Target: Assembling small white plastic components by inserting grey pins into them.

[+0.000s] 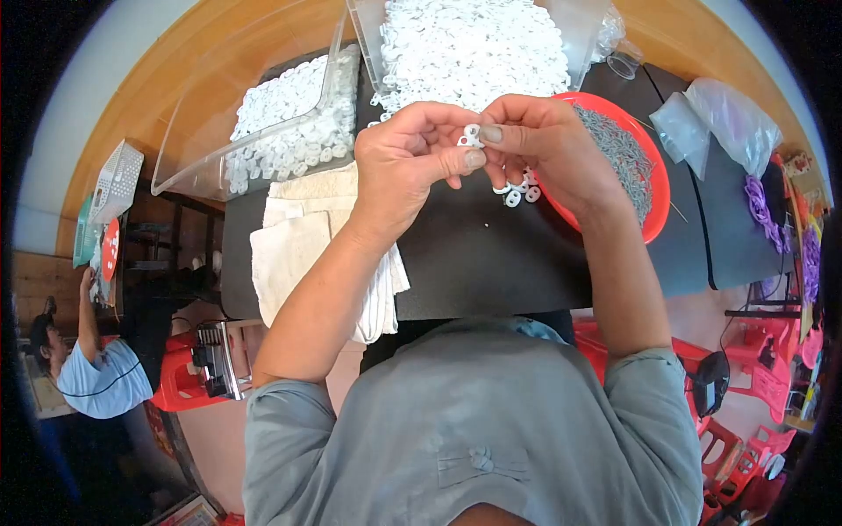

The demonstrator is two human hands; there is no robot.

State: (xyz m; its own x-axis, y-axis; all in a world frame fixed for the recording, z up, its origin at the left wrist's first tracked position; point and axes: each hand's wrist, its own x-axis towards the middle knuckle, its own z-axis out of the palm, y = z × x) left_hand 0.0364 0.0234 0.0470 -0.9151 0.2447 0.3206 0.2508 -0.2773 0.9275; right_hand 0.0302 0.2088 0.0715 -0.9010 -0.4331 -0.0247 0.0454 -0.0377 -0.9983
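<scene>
My left hand (395, 171) and my right hand (561, 145) meet above the black table (474, 263). Between their fingertips is a small white plastic piece with round holes (471, 135). The left thumb and fingers pinch it, and the right thumb presses at its other side; whether the right fingers also hold something small is hidden. Below the right hand lie several similar white pieces (516, 195) in a loose pile. A red bowl (660, 215) stands beside my right wrist, filled with thin grey metal pieces (616, 153) that look like nails or screws.
Clear bins of white pieces, a large one (474, 44) and a left one (289, 114), stand at the back. Folded cream cloths (289, 263) lie by my left forearm. Plastic bags (732, 123) are at the right. Another person (105, 368) works at far left.
</scene>
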